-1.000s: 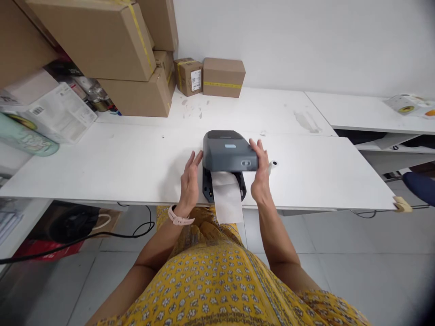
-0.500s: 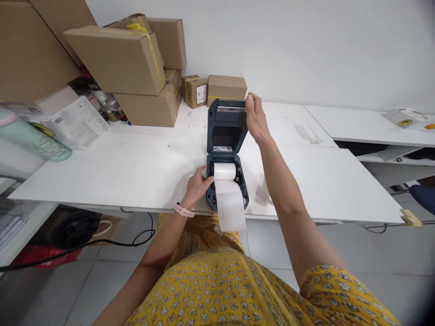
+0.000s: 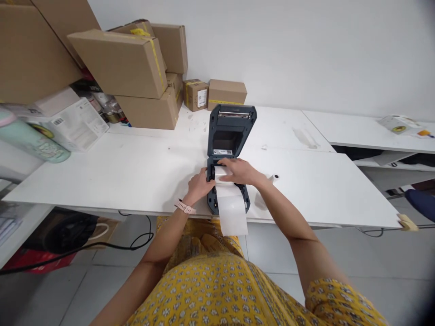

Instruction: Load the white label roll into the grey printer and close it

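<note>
A dark blue-grey label printer (image 3: 211,201) stands at the table's front edge with its lid (image 3: 226,127) raised. Inside it sits a white label roll (image 3: 220,173), and its loose strip (image 3: 234,217) hangs forward over the edge. My right hand (image 3: 243,172) reaches in from the right, its fingers and thumb closed around the roll. My left hand (image 3: 200,186) grips the printer's left side, thumb over the rim by the roll's end and fingers along the outside. My right hand covers part of the roll and the printer's right interior.
A small white roll (image 3: 273,177) lies behind my right wrist. Cardboard boxes (image 3: 146,108) are stacked at the back left, beside a mint-green bottle (image 3: 44,142). Two smaller boxes (image 3: 227,93) stand behind the printer. A black cable (image 3: 102,244) hangs below the table at the left.
My right hand has let go of the lid's upper right edge and come down onto the label roll. The lid stays raised by itself. My left hand remains at the printer's left side.
</note>
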`<control>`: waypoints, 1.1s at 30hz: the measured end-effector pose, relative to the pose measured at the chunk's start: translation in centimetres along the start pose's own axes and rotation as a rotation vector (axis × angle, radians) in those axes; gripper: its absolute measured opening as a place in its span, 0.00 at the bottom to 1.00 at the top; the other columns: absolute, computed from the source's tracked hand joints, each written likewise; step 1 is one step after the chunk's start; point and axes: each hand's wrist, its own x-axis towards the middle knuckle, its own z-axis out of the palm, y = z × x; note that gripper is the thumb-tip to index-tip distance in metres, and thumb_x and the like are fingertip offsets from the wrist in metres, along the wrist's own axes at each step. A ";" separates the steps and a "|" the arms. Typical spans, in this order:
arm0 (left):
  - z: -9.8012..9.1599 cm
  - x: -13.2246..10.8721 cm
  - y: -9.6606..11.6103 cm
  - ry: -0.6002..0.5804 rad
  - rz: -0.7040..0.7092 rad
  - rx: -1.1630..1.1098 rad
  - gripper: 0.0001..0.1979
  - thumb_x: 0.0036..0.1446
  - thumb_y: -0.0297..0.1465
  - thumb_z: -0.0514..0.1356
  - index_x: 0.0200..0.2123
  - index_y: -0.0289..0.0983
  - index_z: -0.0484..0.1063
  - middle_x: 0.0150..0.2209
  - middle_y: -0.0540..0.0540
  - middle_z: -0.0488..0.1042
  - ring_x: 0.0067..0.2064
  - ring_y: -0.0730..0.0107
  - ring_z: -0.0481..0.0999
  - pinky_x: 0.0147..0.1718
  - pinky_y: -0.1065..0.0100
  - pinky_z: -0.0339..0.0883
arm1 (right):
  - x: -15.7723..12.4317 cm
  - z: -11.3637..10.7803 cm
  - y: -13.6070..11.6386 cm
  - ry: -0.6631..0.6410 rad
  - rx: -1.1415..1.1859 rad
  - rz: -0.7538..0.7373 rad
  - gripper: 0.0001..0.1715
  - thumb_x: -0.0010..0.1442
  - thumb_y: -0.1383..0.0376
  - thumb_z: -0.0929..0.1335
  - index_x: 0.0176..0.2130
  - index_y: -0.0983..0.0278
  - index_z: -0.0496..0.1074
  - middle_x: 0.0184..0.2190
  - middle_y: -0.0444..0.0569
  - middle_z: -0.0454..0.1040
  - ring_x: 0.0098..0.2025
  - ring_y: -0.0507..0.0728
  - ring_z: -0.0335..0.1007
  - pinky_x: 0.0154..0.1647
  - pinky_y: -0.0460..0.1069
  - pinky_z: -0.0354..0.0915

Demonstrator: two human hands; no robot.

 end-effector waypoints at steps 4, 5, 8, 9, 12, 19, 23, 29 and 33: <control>0.3 0.2 -0.1 -0.006 0.008 0.027 0.28 0.59 0.34 0.55 0.62 0.35 0.63 0.44 0.37 0.81 0.46 0.44 0.80 0.40 0.57 0.69 | 3.1 1.7 0.3 -0.177 -0.087 -0.010 0.55 0.54 0.56 0.75 0.72 0.59 0.51 0.54 0.61 0.78 0.54 0.73 0.75 0.54 0.64 0.68; 0.3 0.2 0.0 -0.004 0.012 0.043 0.27 0.59 0.33 0.54 0.62 0.35 0.64 0.44 0.36 0.81 0.46 0.44 0.80 0.40 0.57 0.69 | 3.6 1.9 0.4 -0.182 -0.069 -0.016 0.59 0.52 0.58 0.75 0.73 0.59 0.48 0.55 0.60 0.77 0.54 0.73 0.75 0.54 0.63 0.68; 0.3 0.1 0.1 -0.002 0.030 0.100 0.26 0.58 0.30 0.53 0.61 0.35 0.65 0.44 0.36 0.81 0.47 0.45 0.80 0.41 0.57 0.69 | 4.0 1.8 0.8 -0.187 0.039 -0.073 0.65 0.47 0.60 0.77 0.74 0.58 0.46 0.60 0.59 0.73 0.57 0.71 0.74 0.54 0.61 0.69; 0.2 0.1 0.1 -0.001 0.036 0.117 0.27 0.58 0.30 0.53 0.61 0.36 0.65 0.44 0.36 0.81 0.48 0.45 0.80 0.42 0.57 0.69 | 3.7 1.3 0.9 -0.190 0.089 -0.106 0.66 0.46 0.59 0.77 0.74 0.57 0.46 0.60 0.58 0.74 0.56 0.70 0.74 0.53 0.60 0.70; -0.1 0.1 0.2 -0.009 0.059 0.148 0.27 0.58 0.29 0.53 0.61 0.35 0.65 0.46 0.34 0.81 0.50 0.42 0.80 0.43 0.55 0.69 | 1.4 -1.3 1.5 -0.163 0.282 -0.236 0.62 0.47 0.56 0.77 0.73 0.56 0.50 0.55 0.53 0.77 0.53 0.65 0.75 0.54 0.59 0.70; -1.1 0.6 -0.1 -0.040 0.100 0.200 0.25 0.56 0.29 0.52 0.57 0.36 0.68 0.45 0.35 0.81 0.48 0.43 0.80 0.43 0.55 0.69 | -6.4 -7.4 6.1 0.128 0.566 -0.176 0.57 0.50 0.55 0.76 0.71 0.54 0.53 0.56 0.53 0.72 0.49 0.60 0.74 0.51 0.55 0.72; -1.3 0.6 0.0 -0.046 0.083 0.196 0.27 0.57 0.29 0.52 0.61 0.36 0.67 0.43 0.37 0.81 0.46 0.46 0.80 0.42 0.56 0.69 | -6.6 -6.1 10.4 0.274 0.474 0.051 0.55 0.49 0.60 0.75 0.70 0.55 0.54 0.54 0.54 0.71 0.43 0.58 0.73 0.46 0.54 0.73; -1.2 0.5 0.1 -0.054 0.039 0.164 0.31 0.58 0.30 0.52 0.66 0.36 0.63 0.40 0.41 0.81 0.44 0.51 0.80 0.42 0.60 0.68 | -2.7 -1.9 14.6 0.199 0.452 0.320 0.58 0.47 0.67 0.75 0.71 0.60 0.53 0.58 0.62 0.68 0.33 0.54 0.73 0.45 0.58 0.73; -0.9 0.7 -0.2 -0.037 0.061 0.146 0.30 0.57 0.30 0.52 0.64 0.35 0.64 0.39 0.41 0.81 0.42 0.52 0.80 0.40 0.61 0.67 | -1.7 0.0 15.5 0.213 0.513 0.296 0.57 0.46 0.65 0.76 0.70 0.63 0.56 0.61 0.64 0.68 0.51 0.65 0.75 0.53 0.61 0.72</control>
